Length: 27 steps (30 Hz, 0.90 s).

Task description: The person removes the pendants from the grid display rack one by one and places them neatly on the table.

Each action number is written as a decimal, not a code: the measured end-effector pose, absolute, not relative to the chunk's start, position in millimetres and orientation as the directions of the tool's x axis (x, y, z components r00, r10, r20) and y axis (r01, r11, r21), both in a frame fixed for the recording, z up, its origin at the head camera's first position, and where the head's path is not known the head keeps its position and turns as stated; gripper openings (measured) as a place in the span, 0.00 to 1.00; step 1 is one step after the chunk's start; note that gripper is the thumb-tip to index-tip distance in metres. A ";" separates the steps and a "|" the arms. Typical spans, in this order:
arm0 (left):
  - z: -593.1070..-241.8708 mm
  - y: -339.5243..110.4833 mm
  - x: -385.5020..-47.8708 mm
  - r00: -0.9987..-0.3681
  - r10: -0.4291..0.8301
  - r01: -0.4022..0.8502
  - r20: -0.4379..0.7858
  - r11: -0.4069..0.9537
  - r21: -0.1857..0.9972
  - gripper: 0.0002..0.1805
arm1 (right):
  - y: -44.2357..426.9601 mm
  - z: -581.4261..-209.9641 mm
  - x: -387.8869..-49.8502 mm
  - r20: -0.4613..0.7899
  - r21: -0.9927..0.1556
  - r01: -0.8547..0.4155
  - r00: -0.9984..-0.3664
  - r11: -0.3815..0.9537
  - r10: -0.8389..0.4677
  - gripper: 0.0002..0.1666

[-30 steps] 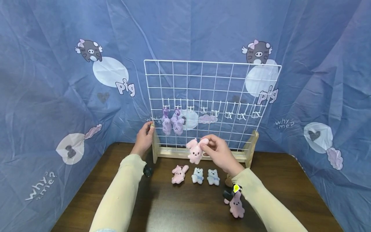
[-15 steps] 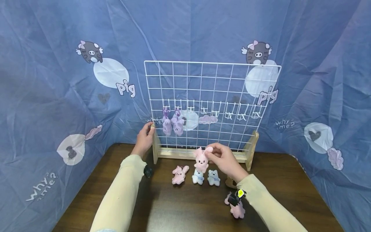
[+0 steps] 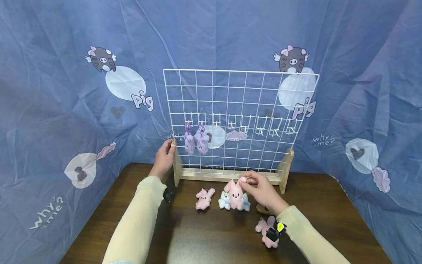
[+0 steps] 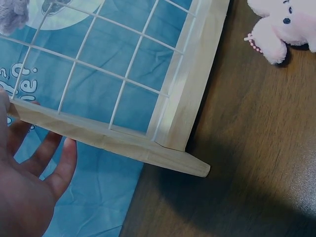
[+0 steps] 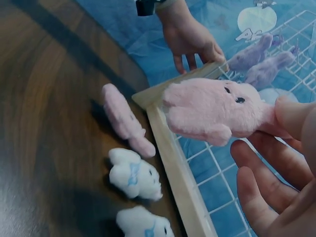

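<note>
My right hand (image 3: 263,190) pinches a pink plush rabbit (image 3: 235,197) by one ear, above the table and partly in front of two white plush bears (image 3: 225,201). In the right wrist view the held rabbit (image 5: 207,108) lies sideways between thumb and fingers (image 5: 269,185). My left hand (image 3: 164,158) grips the left wooden post of the white wire rack (image 3: 221,87); the left wrist view shows its fingers around the wooden edge (image 4: 89,134). Two purple plush toys (image 3: 202,143) hang from the leftmost hooks. More white hooks (image 3: 260,131) stand in a row to their right.
On the brown table (image 3: 197,242), one pink rabbit (image 3: 204,199) lies left of the bears and another pink plush (image 3: 265,225) lies under my right wrist. A brown item (image 3: 262,209) is partly hidden by my right forearm. Blue printed cloth (image 3: 138,36) surrounds the table.
My right hand has moved down and to the right with the pink rabbit, which now overlaps the white bears. The left hand has stayed on the post.
</note>
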<state>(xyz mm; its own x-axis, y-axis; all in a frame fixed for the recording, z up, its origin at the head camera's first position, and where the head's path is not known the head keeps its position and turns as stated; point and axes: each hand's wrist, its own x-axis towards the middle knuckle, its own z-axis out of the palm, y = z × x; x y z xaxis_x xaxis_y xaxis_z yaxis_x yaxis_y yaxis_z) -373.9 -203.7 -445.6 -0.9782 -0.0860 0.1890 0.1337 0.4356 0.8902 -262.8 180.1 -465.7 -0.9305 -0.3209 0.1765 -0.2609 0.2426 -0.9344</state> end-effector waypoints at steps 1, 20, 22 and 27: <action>-445.8 -203.7 -373.9 -0.978 -0.087 0.133 0.189 0.434 0.891 0.25 | 181.7 -467.8 -262.8 0.182 -0.930 -0.270 -0.928 0.249 -0.325 0.17; -448.1 -203.4 -373.7 -0.977 -0.087 0.136 0.193 0.441 0.887 0.25 | 203.7 -494.4 -245.9 0.094 -0.927 -0.212 -0.930 0.308 -0.354 0.15; -447.7 -203.3 -373.4 -0.976 -0.087 0.140 0.198 0.444 0.885 0.25 | 205.6 -495.4 -244.1 0.072 -0.933 -0.188 -0.932 0.306 -0.355 0.16; -446.9 -202.9 -372.3 -0.976 -0.088 0.140 0.199 0.445 0.884 0.25 | 209.8 -500.4 -242.3 0.057 -0.937 -0.176 -0.929 0.302 -0.366 0.15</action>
